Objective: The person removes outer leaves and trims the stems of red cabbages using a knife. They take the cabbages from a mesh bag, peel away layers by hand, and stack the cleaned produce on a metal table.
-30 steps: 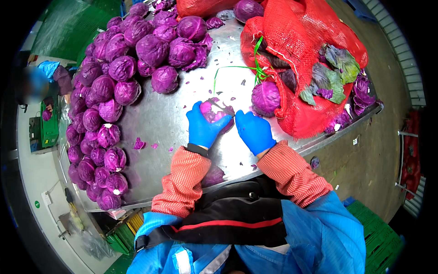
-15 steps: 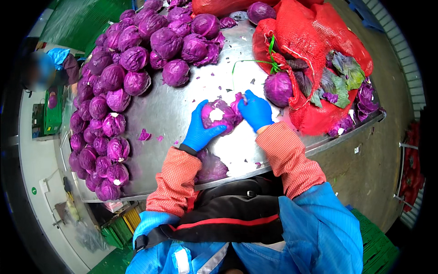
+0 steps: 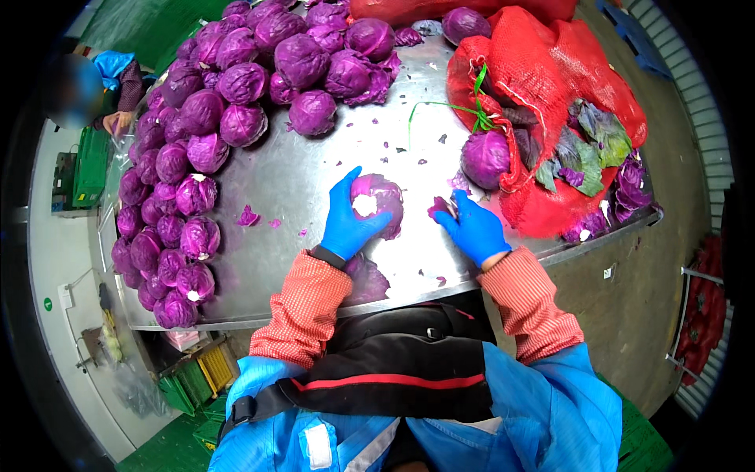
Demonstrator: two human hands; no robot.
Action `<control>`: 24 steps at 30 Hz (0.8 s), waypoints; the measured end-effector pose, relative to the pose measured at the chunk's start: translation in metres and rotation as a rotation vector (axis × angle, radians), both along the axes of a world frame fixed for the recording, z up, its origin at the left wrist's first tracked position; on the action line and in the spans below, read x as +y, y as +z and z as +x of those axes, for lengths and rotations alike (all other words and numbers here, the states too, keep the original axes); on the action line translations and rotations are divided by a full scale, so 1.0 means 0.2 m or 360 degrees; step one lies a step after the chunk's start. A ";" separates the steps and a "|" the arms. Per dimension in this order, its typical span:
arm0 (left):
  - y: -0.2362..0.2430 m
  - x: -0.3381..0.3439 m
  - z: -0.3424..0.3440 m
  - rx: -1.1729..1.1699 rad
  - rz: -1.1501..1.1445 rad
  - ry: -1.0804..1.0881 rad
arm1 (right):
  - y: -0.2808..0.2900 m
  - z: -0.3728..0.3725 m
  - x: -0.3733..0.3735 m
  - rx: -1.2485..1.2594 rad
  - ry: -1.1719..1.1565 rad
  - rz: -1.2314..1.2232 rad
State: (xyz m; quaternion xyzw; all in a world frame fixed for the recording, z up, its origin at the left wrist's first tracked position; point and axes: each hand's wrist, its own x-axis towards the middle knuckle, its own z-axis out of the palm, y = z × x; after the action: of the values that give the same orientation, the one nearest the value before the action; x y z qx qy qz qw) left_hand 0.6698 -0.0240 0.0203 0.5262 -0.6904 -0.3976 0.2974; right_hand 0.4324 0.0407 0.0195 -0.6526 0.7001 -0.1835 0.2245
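Note:
A red cabbage (image 3: 387, 206) with a pale cut stem end rests on the metal table, and my left hand (image 3: 349, 219) in a blue glove is wrapped round its left side. Off to the cabbage's right, apart from it, my right hand (image 3: 475, 228), gloved in blue too, pinches a torn piece of purple cabbage leaf (image 3: 440, 207) between thumb and fingers. Beyond that hand a whole cabbage (image 3: 485, 160) sits at the mouth of a red mesh sack (image 3: 543, 75). Loose outer leaves (image 3: 586, 149) lie on the sack.
Many red cabbages (image 3: 202, 112) are heaped along the left and far left of the table (image 3: 291, 189). Leaf scraps (image 3: 248, 216) are scattered on the metal. A green tie (image 3: 481, 118) hangs from the sack. At the far left another person's hand (image 3: 118, 123) is near the heap.
My right hand has moved right and nearer, away from the cabbage, with a torn leaf piece in its fingers. My left hand keeps hold of the cabbage.

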 end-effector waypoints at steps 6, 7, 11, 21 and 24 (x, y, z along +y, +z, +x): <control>-0.01 0.01 -0.02 -0.0107 -0.0117 -0.0021 | 0.23 0.12 0.07 0.0556 0.0458 -0.0497; 0.02 0.02 -0.04 -0.0139 -0.0131 -0.0051 | 0.15 0.09 0.05 0.0649 0.0392 -0.0505; 0.00 0.03 -0.05 -0.0163 -0.0242 -0.0084 | 0.11 -0.03 -0.05 0.0328 0.0321 -0.0564; 0.03 0.04 -0.07 -0.0258 -0.0284 -0.0088 | 0.16 -0.06 -0.16 -0.0150 0.0060 -0.0009; 0.04 0.04 -0.08 -0.0181 -0.0206 -0.0053 | 0.13 0.07 -0.16 -0.0107 0.0038 -0.0138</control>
State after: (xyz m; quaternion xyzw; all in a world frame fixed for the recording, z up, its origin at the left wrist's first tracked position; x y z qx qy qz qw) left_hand 0.6535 -0.0154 0.0288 0.5160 -0.7390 -0.3265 0.2846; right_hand 0.4458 0.0078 0.0463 -0.6634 0.6757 -0.2328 0.2215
